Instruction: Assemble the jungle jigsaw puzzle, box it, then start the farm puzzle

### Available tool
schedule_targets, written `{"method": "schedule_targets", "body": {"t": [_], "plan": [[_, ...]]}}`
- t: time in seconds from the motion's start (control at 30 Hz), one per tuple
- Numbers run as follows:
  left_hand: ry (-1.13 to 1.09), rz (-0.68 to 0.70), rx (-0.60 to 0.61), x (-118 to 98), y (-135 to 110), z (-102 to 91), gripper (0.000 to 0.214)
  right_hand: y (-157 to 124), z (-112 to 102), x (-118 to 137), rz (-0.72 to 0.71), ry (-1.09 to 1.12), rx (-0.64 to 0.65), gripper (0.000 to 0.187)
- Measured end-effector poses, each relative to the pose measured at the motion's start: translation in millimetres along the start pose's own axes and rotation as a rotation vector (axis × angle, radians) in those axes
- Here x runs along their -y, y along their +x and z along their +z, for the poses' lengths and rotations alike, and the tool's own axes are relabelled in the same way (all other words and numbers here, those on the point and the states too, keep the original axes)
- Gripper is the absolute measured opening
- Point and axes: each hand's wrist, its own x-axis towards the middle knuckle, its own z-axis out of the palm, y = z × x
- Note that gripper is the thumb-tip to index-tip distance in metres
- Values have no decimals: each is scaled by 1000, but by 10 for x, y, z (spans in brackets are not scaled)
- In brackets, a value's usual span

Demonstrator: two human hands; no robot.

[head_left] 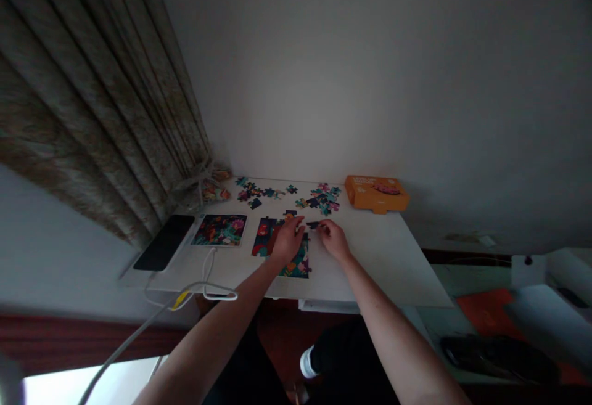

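A partly joined jigsaw puzzle (295, 268) lies on the white table, its middle covered by my left hand (287, 241). The fingers of that hand are stretched out and apart over the puzzle's upper part. Just to the right, my right hand (333, 238) pinches a dark puzzle piece (313, 225) between thumb and fingers, a little beyond the puzzle's upper right corner. Loose puzzle pieces form one group (252, 193) at the back left and another group (322, 200) behind my hands. A colourful picture card (219, 230) rests left of the puzzle.
An orange puzzle box (377, 194) stands at the table's back right. On the left edge lies a black phone (165, 243), with a white cable (208, 288) looping over the front edge. A patterned curtain (106, 84) hangs at the left, and a wall rises behind the table.
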Motion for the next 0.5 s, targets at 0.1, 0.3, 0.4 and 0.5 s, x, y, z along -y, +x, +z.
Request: {"method": "schedule_targets", "body": {"t": [0.1,0.3,0.4,0.5], "plan": [[191,119,65,212,-158,-320,29,44,0,-73,55,79,-90,25],[449,345,284,463,-485,-792,46,61,0,-177,51,226,-167,59],[464,382,320,466,-539,-774,52,44,-9,-211,74,293,-123,60],[450,388,304,459,-530,-722,52,60,14,-188,132,393,-84,55]]}}
